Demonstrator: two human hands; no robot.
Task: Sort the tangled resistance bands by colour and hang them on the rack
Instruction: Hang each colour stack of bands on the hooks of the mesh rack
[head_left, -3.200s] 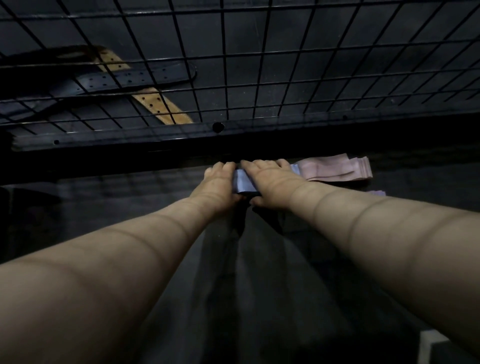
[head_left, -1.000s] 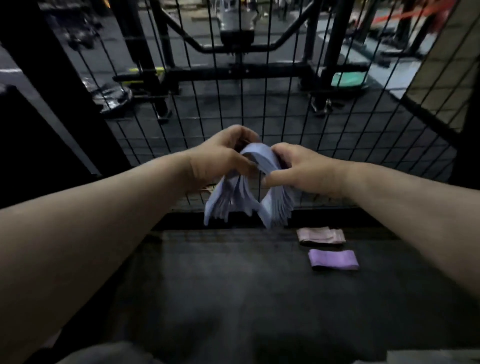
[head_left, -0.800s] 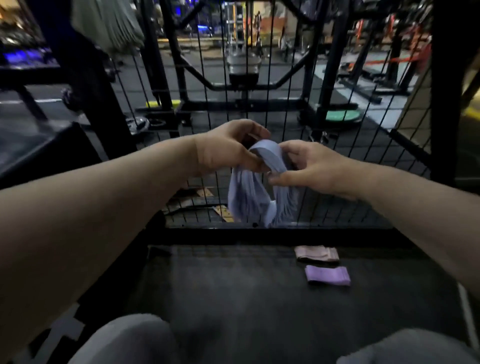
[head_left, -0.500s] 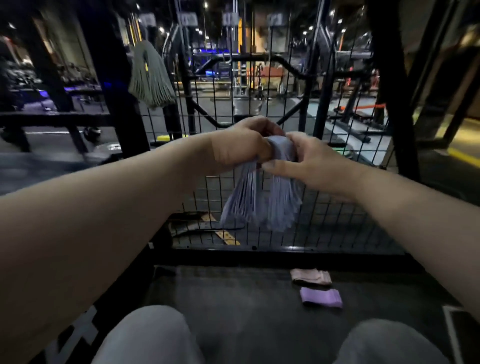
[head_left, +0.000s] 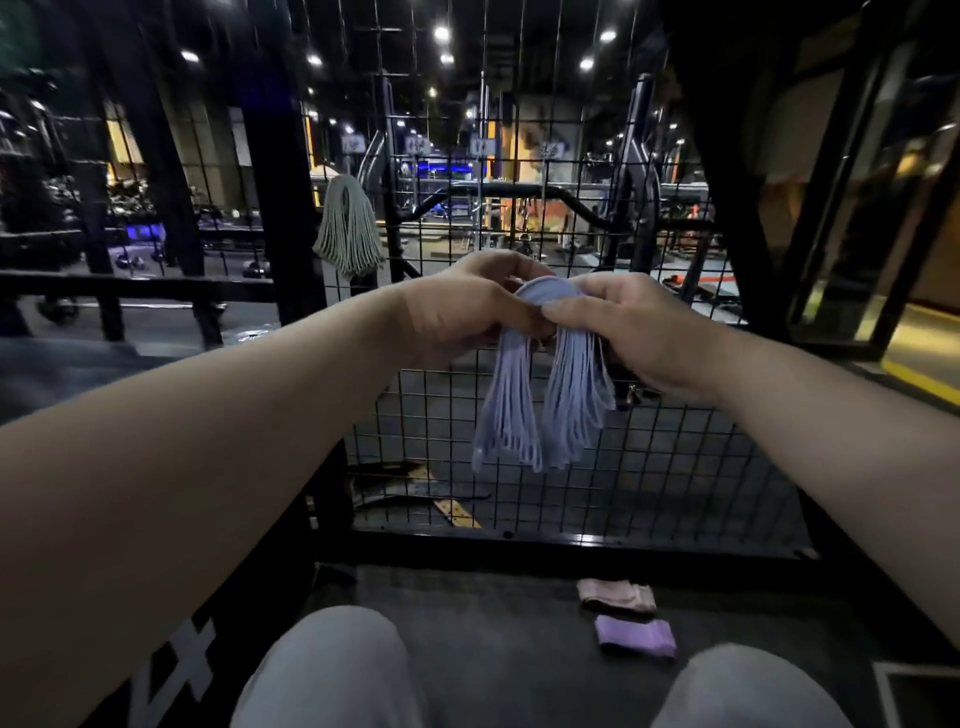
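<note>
While holding the blue bands (head_left: 540, 400) up in front of the rack (head_left: 571, 544), gripping their folded top in curled fingers (head_left: 566, 310) of left hand (head_left: 457, 312) and right hand (head_left: 641, 330), letting long ends hang straight down.

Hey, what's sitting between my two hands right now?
In the head view, the bundle of blue bands: left hand and right hand both grip its folded top, ends hanging loose.

Centre frame, the held bands (head_left: 540, 400) are pale periwinkle. Upper left, a sage-green bunch (head_left: 347, 231). Lower right, one pink stack (head_left: 616, 595), one purple stack (head_left: 636, 635) below it. The rack (head_left: 571, 543) is black square mesh; the trousers (head_left: 327, 670) look light grey in this gloom.
</note>
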